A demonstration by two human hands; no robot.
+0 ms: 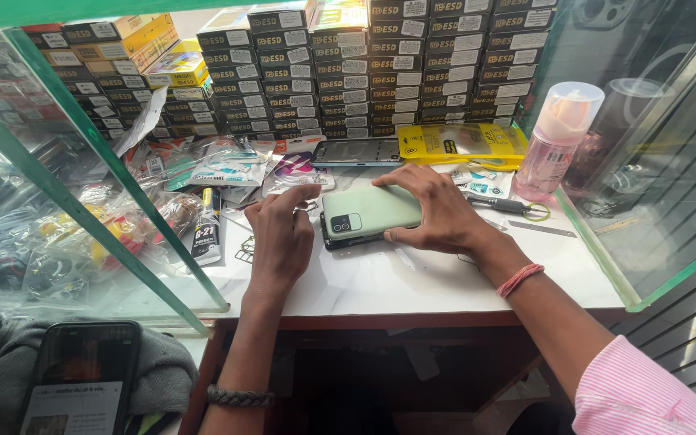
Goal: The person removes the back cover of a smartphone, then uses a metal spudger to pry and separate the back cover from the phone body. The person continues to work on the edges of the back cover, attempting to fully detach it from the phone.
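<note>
A: While your right hand (437, 211) clamps the pale green phone (372, 211) from its right end, fingers curled over the top edge and thumb under the near edge, what's your left doing?

B: Your left hand (282, 234) sits at the phone's left end, by the camera block. Fingers bent, index tip touching the corner. Something small and metallic shows between the fingers; can't tell what, or whether you actually grip it.

A: Where's the phone?

B: Back side up, lying on the white counter (412, 282), mid-front, slightly tilted, on top of a dark slab I can't make out.

A: Around it?

B: Second phone, dark (358, 151), lies just behind. Yellow packets (461, 143) beside that. Pink spray bottle (556, 138) to the right, tweezers (499, 205) touching near your right hand. Stacked black boxes (380, 64) along the back. Loose plastic wrappers (219, 167) to the left. Glass panes (90, 161) on both sides. Another phone with a lit screen (82, 379) lower left, well apart.
</note>
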